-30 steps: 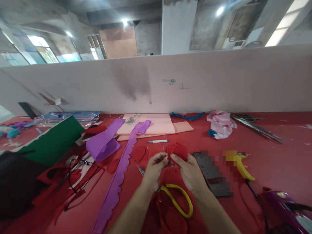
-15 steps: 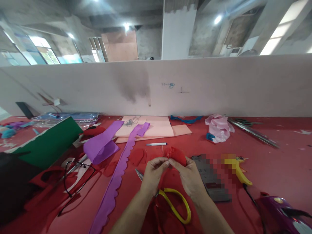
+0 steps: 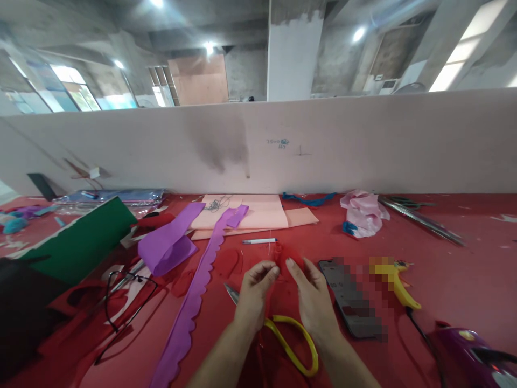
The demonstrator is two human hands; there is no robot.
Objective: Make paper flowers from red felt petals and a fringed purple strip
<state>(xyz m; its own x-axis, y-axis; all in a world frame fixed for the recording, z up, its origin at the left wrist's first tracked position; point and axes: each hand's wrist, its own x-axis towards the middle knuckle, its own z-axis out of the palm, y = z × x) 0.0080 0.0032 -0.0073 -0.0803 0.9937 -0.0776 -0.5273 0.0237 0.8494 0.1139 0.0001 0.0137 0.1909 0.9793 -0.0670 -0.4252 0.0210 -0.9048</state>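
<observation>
My left hand (image 3: 254, 288) and my right hand (image 3: 313, 299) meet over the red table, both pinching a small bunched piece of red fabric (image 3: 285, 253). A thin needle or pin (image 3: 269, 249) sticks up just left of the fabric. Under my wrists lie scissors with yellow handles (image 3: 293, 339) on loose red fabric. A white pen (image 3: 258, 241) lies just beyond my hands.
A purple scalloped strip (image 3: 194, 304) and purple sheet (image 3: 167, 242) lie left, with green felt (image 3: 81, 242), eyeglasses (image 3: 125, 293) and peach sheets (image 3: 242, 213). Right are a phone (image 3: 349, 299), yellow glue gun (image 3: 393, 280), pink fabric (image 3: 363, 213) and a purple tool (image 3: 472, 353).
The red fabric bundle has sunk lower between my fingers and my right hand has turned more over it. The view has shifted slightly.
</observation>
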